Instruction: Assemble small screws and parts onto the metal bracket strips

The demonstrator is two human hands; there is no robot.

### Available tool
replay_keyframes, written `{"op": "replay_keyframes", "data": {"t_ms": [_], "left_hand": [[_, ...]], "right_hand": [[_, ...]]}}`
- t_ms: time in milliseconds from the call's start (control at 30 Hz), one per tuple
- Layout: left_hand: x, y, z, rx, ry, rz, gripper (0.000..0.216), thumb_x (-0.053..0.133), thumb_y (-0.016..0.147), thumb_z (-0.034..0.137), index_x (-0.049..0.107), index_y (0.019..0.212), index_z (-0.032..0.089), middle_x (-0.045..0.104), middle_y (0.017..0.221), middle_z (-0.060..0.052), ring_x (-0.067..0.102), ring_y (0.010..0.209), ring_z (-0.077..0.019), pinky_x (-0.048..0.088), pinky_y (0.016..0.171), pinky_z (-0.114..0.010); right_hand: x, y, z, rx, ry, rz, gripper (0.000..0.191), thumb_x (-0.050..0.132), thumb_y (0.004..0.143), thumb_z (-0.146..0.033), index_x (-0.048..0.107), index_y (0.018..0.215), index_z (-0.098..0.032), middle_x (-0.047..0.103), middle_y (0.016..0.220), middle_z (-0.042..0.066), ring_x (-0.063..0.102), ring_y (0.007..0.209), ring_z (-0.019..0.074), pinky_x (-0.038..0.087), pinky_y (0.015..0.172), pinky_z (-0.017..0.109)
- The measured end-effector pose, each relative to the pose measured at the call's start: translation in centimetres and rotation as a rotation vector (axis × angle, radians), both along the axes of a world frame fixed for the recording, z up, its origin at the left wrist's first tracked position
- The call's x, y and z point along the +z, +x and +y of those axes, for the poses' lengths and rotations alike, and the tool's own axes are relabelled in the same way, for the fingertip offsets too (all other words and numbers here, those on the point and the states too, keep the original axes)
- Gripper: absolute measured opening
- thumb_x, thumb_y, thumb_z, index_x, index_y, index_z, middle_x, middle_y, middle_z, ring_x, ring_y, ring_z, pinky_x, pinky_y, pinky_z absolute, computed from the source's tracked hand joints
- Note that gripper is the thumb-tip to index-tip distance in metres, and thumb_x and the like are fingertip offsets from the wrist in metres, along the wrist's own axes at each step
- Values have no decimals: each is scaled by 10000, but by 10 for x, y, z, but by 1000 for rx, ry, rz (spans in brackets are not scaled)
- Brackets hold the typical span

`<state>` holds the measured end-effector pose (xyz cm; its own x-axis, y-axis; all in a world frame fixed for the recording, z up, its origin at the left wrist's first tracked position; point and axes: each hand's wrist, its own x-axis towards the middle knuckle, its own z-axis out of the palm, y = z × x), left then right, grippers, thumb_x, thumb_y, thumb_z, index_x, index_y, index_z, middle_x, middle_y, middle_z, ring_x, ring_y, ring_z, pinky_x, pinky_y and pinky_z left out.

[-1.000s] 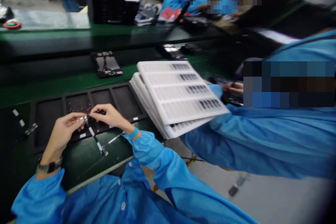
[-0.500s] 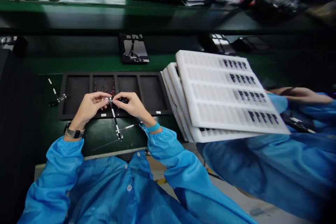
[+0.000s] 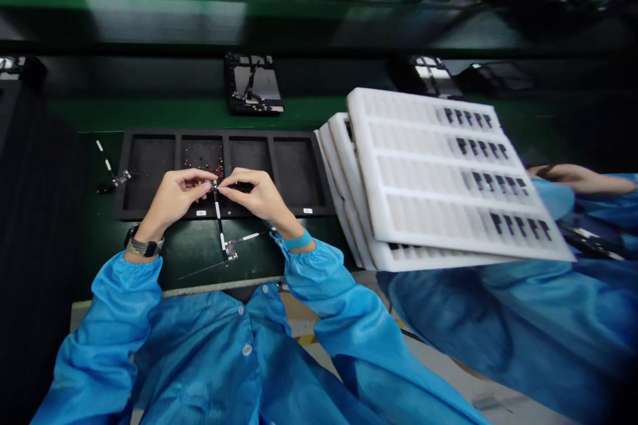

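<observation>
My left hand (image 3: 174, 204) pinches a small circuit board (image 3: 214, 184) between thumb and fingers. From it a black flex cable with white patches (image 3: 219, 220) runs down to another small board (image 3: 230, 251) lying on the green bench. My right hand (image 3: 255, 194) is closed, thumb against forefinger, at the right edge of the held board; whatever is in that pinch is too small to make out. Both hands are over the front of a black compartment tray (image 3: 154, 214). Tiny reddish parts (image 3: 220, 165) lie in its second compartment, just beyond my fingertips.
A similar board with a cable (image 3: 121, 178) lies left of the tray. White foam trays (image 3: 423, 232) holding black parts are stacked at right. Behind sits an opened device (image 3: 256, 86). A co-worker's hand (image 3: 583, 179) is at far right, beyond the stack.
The whole view has shifted slightly, so the tray and stack appear farther right. Both hands stay at the small board, which shows a little more of its face.
</observation>
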<state>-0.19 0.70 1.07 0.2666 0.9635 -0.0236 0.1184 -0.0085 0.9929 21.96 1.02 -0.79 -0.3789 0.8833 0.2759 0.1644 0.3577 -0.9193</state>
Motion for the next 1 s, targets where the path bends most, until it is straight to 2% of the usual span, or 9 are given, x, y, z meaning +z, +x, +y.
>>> {"op": "replay_keyframes", "data": {"t_ms": [300,533,800,1000], "left_hand": [[-1,0,-1,4,14,40,282,805,817,337,873,1023,157,767,789,-66,618,664,-152,512,646,-278],[-2,2,0,2,9,16,277,808,805,337,871,1002,152,738,736,-53,604,650,-149,491,634,-272],[-4,2,0,-7,-11,18,290,804,799,354,859,999,151,730,727,-48,623,651,-158,505,638,-284],[-5,3,-1,11,-45,6,287,809,785,340,842,986,138,728,712,-50,635,640,-159,527,634,-286]], "right_hand": [[0,-2,-2,-27,2,-58,192,728,981,-351,792,909,-185,778,911,59,675,803,186,522,772,322],[-2,-1,0,-28,-26,-54,202,720,966,-353,765,876,-178,750,875,49,644,785,180,487,744,312],[-1,-4,0,-35,-95,-53,269,715,961,-439,751,884,-183,778,921,60,682,867,213,526,852,341],[-2,-5,0,-20,-131,-50,260,722,950,-423,754,878,-175,783,902,59,689,861,213,526,836,332]]}}
